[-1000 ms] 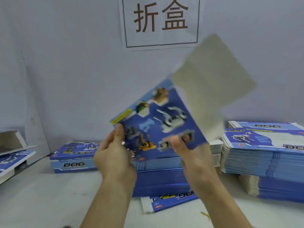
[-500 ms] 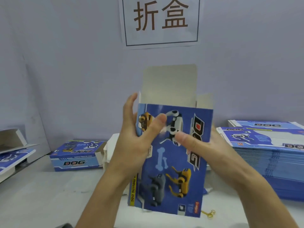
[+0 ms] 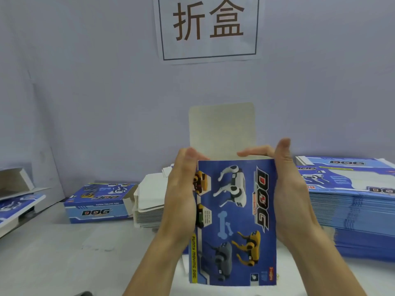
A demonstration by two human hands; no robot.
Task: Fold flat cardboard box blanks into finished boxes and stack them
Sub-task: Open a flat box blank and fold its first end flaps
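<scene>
One box [image 3: 237, 221] is held upright at centre, above the table [image 3: 64, 257], printed blue face toward the camera. Its top flap [image 3: 222, 128] stands straight up, plain side showing, with clear wall [image 3: 96, 103] behind it and open air to either side of it.

The left hand [image 3: 181, 195] presses flat along the box's left edge, fingers together, tips curled over the top corner. The right hand [image 3: 292, 195] presses flat along the right edge, fingers together, thumb raised above the top corner and fingertips reaching inward across the open top. Both hands clamp the box between them.

One finished box [image 3: 98, 204] lies flat on the table at left rear, well apart from the held box, with an end flap open on its right. Just beside it, one stack of blanks [image 3: 149, 201], plain side up, sits behind the left hand. A second, larger stack of blanks [image 3: 354, 201], blue side up, fills the right side near the right hand; it may be more than one pile, I cannot tell. At the far left edge, cardboard pieces [image 3: 17, 195] overhang; count unclear. One sign [image 3: 208, 26] hangs on the wall.

The table's left front is bare, giving the widest free room.
</scene>
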